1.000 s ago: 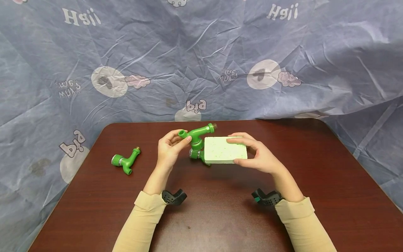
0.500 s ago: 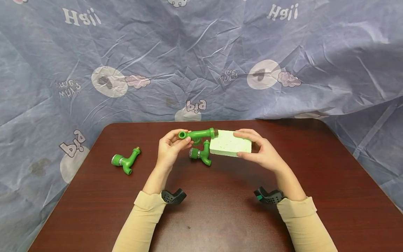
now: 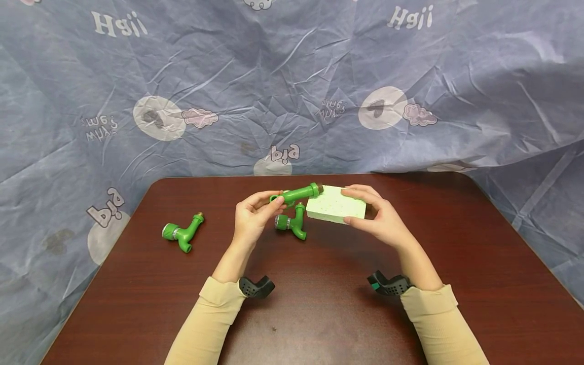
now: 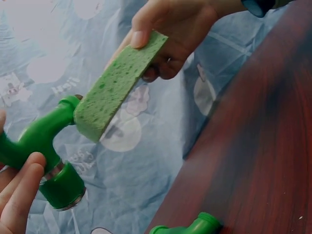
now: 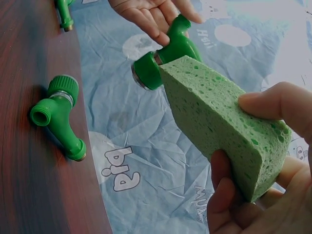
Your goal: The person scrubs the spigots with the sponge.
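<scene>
A: What's your left hand (image 3: 252, 219) on?

B: You're holding a green tap (image 3: 295, 194) w/ that hand, fingers curled round its near end, up off the desk (image 3: 137, 304). Its far end points right, toward the sponge (image 3: 336, 204).

A: And the right hand (image 3: 380, 219)?

B: You pinch the sponge w/ it, thumb on the near edge, fingers over the far edge. Sponge is tilted, raised above the desk, approx. mid-scene toward the far side.

A: Sponge and tap touching?

B: Yes. In the left wrist view the sponge's (image 4: 113, 86) end face presses right on the tap's (image 4: 41, 131) tip. Right wrist view shows the same: sponge (image 5: 222, 117) corner against the tap (image 5: 168, 53), beside its collar.

A: Other stuff on the desk?

B: 2nd tap (image 3: 291, 226) lies on the desk just below the held one, between your hands, nearer the left. It has a metal ring at its left end. 3rd tap (image 3: 181, 233) lies well apart to the left, near the desk's left edge. Both green, same shape.

A: Anything behind?

B: A crinkled blue sheet (image 3: 292, 86) w/ white print hangs past the far edge. Your sleeves are beige; a black strap-on unit sits at each wrist, left (image 3: 257, 286) and right (image 3: 389, 285).
</scene>
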Available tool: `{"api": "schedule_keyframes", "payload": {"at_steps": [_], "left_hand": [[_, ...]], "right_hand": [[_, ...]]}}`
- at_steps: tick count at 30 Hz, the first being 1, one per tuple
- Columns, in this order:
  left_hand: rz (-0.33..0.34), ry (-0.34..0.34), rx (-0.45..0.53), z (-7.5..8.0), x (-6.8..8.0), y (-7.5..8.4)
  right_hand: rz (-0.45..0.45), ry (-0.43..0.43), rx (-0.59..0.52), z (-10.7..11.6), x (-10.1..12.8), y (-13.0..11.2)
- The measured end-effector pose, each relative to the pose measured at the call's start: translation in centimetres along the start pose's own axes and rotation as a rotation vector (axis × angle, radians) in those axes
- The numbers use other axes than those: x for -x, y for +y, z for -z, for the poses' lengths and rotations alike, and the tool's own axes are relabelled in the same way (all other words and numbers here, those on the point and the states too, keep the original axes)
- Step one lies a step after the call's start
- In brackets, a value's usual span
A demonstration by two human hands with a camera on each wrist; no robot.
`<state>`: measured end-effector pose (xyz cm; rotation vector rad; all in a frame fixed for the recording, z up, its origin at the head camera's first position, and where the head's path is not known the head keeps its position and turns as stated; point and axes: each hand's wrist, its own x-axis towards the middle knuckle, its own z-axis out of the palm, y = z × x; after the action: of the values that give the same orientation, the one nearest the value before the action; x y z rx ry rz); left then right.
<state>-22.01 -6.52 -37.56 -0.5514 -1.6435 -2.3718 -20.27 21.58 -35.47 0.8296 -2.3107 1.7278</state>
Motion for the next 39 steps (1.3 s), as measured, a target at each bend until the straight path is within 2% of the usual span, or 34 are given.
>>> {"api": "schedule_keyframes", "payload": {"at_steps": [7, 12, 17, 23, 30, 34, 39], "left_hand": [[0.003, 0.042, -0.064, -0.3, 0.1, 0.1], [0.035, 0.062, -0.116, -0.3, 0.0, 0.2], [0.07, 0.082, -0.066, -0.2, 0.0, 0.3], [0.035, 0.138, 0.002, -0.2, -0.2, 0.6], [-0.022, 0.224, 0.023, 0.1, -0.4, 0.7], [-0.016, 0.199, 0.005, 0.1, -0.3, 0.5], [-0.029, 0.192, -0.018, -0.1, -0.1, 0.2]], "right_hand": [[-0.012, 0.027, 0.007, -0.1, 0.0, -0.2], [-0.022, 0.033, 0.02, -0.2, 0.1, -0.1], [-0.037, 0.026, 0.039, -0.1, 0.1, 0.1], [-0.003, 0.044, 0.033, 0.6, 0.2, 0.1], [0.126, 0.074, -0.148, 1.5, 0.2, -0.2], [0.188, 0.08, -0.222, 0.8, 0.0, -0.4], [0.212, 0.158, -0.265, -0.6, -0.3, -0.7]]}}
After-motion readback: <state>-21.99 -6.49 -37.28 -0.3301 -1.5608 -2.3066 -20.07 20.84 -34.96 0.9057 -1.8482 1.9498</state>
